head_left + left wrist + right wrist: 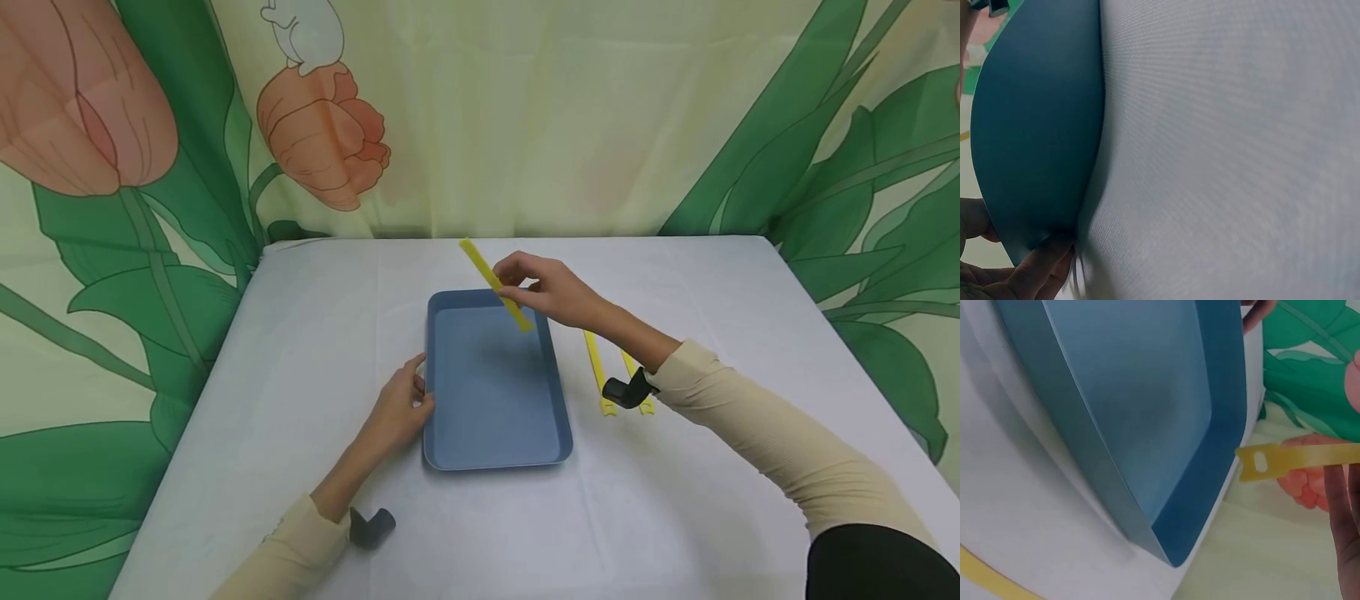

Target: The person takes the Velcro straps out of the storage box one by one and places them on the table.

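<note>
My right hand (551, 287) pinches a yellow cable strap (477, 260) between thumb and fingers, above the far end of a blue tray (491, 408). The strap slants, its far end up to the left. In the right wrist view, the strap's wide head (1260, 462) shows an oval slot. At the tray's left side, my left hand (397, 408) grips the edge. Fingers (1038, 265) touch the tray's outer wall (1041, 125) in the left wrist view. Nothing lies inside the tray.
Two more yellow straps, one (595, 367) and another (647, 407), lie right of the tray, partly hidden by my right forearm and its wrist camera (628, 388). A white cloth (300, 375) covers the table. Behind it hangs a flower-printed curtain (525, 117).
</note>
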A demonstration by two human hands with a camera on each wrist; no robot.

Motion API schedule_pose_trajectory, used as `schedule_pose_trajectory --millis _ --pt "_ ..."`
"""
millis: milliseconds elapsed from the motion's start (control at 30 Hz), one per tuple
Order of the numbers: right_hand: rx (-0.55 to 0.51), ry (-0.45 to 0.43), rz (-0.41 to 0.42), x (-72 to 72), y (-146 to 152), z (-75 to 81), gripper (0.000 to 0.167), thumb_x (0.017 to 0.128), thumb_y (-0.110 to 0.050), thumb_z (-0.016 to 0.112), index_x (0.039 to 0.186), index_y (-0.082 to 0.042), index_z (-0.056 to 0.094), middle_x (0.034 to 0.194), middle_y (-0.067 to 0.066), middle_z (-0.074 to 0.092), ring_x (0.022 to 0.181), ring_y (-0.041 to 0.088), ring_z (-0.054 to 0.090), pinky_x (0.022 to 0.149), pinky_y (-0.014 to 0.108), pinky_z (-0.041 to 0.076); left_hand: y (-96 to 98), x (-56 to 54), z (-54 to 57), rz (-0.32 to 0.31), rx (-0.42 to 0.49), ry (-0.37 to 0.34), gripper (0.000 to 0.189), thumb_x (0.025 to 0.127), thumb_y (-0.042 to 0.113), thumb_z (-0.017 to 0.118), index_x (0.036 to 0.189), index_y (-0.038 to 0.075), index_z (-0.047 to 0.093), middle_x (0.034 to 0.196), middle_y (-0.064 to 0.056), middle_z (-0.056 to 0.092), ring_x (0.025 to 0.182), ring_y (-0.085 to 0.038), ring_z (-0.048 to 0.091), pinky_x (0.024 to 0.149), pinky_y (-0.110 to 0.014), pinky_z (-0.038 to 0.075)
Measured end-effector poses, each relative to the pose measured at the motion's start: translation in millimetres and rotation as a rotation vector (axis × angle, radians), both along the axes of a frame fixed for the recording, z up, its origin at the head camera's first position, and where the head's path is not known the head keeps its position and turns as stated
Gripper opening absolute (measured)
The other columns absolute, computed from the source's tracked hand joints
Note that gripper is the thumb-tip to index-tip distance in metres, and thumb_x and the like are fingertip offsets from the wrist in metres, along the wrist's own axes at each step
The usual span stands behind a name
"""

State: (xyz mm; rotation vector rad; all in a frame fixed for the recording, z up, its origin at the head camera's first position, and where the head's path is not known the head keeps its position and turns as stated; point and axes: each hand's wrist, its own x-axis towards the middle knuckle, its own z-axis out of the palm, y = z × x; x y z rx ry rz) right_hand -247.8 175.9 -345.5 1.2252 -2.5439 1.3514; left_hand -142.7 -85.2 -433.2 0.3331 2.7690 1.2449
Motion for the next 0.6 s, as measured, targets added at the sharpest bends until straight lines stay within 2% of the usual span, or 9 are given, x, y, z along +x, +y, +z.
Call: schedule_pose_trajectory --millis 167,367,600 --pt "-0.043 -0.163 -0.062 0.6 8 2.6 0.029 0.089 -0.004 0.062 0.117 -0.001 0.056 0.105 0.012 0.059 0.090 0.025 0.061 0.067 0.039 0.054 0.6 0.0 -1.5 -0.003 0.017 0.011 0.063 0.079 -0.001 0.057 0.138 -0.009 0.034 0.090 -0.011 0.051 0.086 -0.025 0.055 0.078 -0.039 0.045" --pt "-0.084 -0.359 -0.175 1.8 25 -0.6 0.033 0.091 -0.013 0.061 0.121 -0.003 0.052 0.108 0.014 0.056 0.091 0.023 0.062 0.068 0.040 0.054 1.7 -0.3 -3.0 -0.006 0.016 0.014 0.063 0.080 -0.001 0.057 0.138 -0.010 0.034 0.091 -0.011 0.052 0.085 -0.025 0.055 0.078 -0.039 0.045" --pt "-0.154 -0.473 -0.259 2.6 46 -2.7 0.039 0.091 -0.020 0.062 0.123 -0.003 0.049 0.109 0.016 0.055 0.093 0.025 0.060 0.071 0.040 0.054 1.1 1.0 -1.9 -0.006 0.022 0.026 0.063 0.079 0.000 0.056 0.137 -0.010 0.034 0.091 -0.011 0.051 0.087 -0.025 0.056 0.079 -0.040 0.045"
